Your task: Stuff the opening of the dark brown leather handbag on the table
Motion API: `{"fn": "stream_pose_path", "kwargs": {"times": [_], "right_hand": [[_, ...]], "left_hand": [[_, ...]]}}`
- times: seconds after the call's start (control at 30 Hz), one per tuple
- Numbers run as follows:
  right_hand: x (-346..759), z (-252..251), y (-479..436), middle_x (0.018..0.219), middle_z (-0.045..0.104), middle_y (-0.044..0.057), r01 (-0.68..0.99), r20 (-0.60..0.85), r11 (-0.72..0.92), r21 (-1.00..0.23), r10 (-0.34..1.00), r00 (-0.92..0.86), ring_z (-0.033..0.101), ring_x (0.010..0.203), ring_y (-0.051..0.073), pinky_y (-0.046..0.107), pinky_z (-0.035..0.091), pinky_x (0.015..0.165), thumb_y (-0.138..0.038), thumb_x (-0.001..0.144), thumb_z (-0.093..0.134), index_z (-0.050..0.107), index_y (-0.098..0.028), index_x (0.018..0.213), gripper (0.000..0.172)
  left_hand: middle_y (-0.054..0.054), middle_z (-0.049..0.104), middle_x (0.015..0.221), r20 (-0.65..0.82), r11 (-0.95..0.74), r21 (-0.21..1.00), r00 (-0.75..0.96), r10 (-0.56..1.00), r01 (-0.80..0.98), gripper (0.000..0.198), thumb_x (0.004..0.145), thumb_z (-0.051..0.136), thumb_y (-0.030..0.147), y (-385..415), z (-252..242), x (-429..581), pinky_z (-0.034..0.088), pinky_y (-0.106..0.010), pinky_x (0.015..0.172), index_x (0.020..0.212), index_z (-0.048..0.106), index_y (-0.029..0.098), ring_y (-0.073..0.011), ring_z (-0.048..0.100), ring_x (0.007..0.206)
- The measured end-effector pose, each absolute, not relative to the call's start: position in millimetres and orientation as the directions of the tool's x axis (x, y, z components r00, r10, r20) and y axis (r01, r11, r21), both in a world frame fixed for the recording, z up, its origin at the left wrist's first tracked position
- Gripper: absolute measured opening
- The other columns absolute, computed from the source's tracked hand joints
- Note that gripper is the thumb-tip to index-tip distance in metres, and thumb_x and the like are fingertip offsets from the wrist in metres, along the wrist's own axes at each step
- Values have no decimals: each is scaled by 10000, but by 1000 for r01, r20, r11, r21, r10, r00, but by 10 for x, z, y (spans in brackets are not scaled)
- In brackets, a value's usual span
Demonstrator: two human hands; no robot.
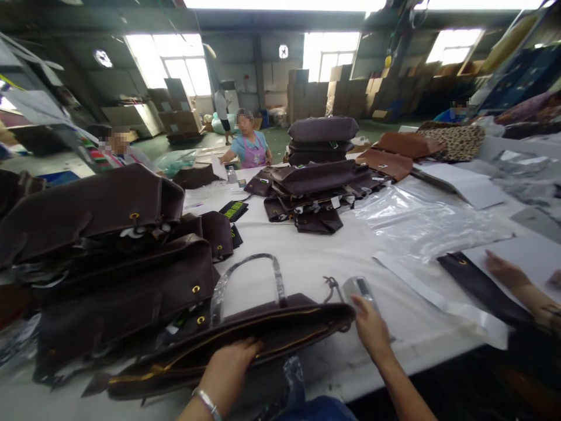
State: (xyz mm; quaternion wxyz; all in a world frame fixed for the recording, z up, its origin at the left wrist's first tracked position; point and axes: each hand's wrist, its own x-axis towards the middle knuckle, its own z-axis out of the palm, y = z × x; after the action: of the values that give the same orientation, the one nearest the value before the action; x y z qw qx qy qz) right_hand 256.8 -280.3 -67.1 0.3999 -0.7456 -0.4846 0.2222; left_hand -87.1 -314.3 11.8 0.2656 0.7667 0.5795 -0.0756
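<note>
A dark brown handbag [280, 318] lies in front of me with its long zipped mouth spread apart. Its raised handle [278, 275] is wrapped in clear plastic. My left hand [230, 365] reaches over the near rim, its fingers closed on the zipper edge and partly hidden in the mouth. At the right end of the bag, my right hand [370, 327] grips the corner, thumb on top. Just behind that hand sits a small grey box-like device [359, 287], with a brown cord [332, 283] beside it.
Stacked brown bags [127, 304] crowd the left, and another pile [315, 175] stands mid-table. Clear plastic sheets [421, 216] lie at right. A co-worker's hand [508, 272] rests near a dark bag [477, 286]. A person in a pink apron [254, 151] is across the table.
</note>
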Motion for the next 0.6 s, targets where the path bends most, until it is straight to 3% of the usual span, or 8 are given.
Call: {"fn": "stream_pose_path", "kwargs": {"times": [0.07,0.13,0.17,0.23,0.3,0.37,0.47,0.6], "right_hand": [[2618,-332,-2805,1241,613,94,618,196,-185,-764,846,495,583,1116,276,417,434,996,-340,802,441,586,-194,1203,450],[2509,20,-2795,1278,589,84,707,323,40,-706,907,271,538,1179,254,406,381,1052,-385,856,463,562,-216,1231,423],[2396,166,-2780,1278,592,73,717,274,165,-677,961,38,541,1177,235,384,390,1045,-394,873,485,540,-235,1265,427],[2099,345,-2716,1321,566,50,667,142,386,-638,909,-391,524,1201,217,341,400,1034,-394,848,581,453,-278,1360,540],[1789,359,-2582,1265,609,59,645,26,506,-573,798,-602,578,1128,234,326,452,958,-385,815,645,415,-297,1393,629],[1547,263,-2368,1129,683,65,700,-67,540,-467,768,-637,648,989,247,324,493,849,-372,857,602,427,-304,1386,561],[1342,103,-1982,1029,719,61,769,-78,554,-319,794,-603,676,901,254,320,491,775,-365,928,496,452,-315,1368,445],[1189,31,-1687,995,725,38,751,-74,612,-247,761,-645,677,892,240,285,476,743,-414,921,508,474,-364,1344,427]], "left_hand": [[-38,566,1353,-401,-184,302,300,865,935,759,646,400,-73,-3195,114,-870,410,-381,1036,1257,586,337,-227,537,1215],[-52,590,1301,-355,-190,285,287,889,939,730,649,399,-69,-3231,133,-853,420,-363,1014,1230,611,319,-222,539,1183],[-57,604,1259,-327,-196,283,287,900,939,710,661,394,-65,-3240,142,-839,430,-349,995,1219,620,310,-215,542,1159],[-62,623,1179,-287,-212,281,293,912,936,666,700,380,-53,-3252,151,-811,450,-329,955,1210,624,299,-207,547,1112],[-58,633,1156,-284,-233,279,312,907,932,631,738,370,-40,-3281,145,-792,461,-330,932,1212,618,294,-211,551,1083],[-51,635,1184,-315,-263,294,353,881,919,601,767,372,-28,-3356,123,-776,461,-342,940,1220,608,288,-218,555,1080],[-65,637,1220,-397,-310,324,426,813,894,520,821,399,30,-3544,54,-726,468,-370,952,1251,584,257,-245,566,1091],[-106,650,1208,-487,-256,326,394,780,910,462,860,401,94,-3772,-58,-661,478,-404,952,1272,571,217,-276,588,1083]]}}
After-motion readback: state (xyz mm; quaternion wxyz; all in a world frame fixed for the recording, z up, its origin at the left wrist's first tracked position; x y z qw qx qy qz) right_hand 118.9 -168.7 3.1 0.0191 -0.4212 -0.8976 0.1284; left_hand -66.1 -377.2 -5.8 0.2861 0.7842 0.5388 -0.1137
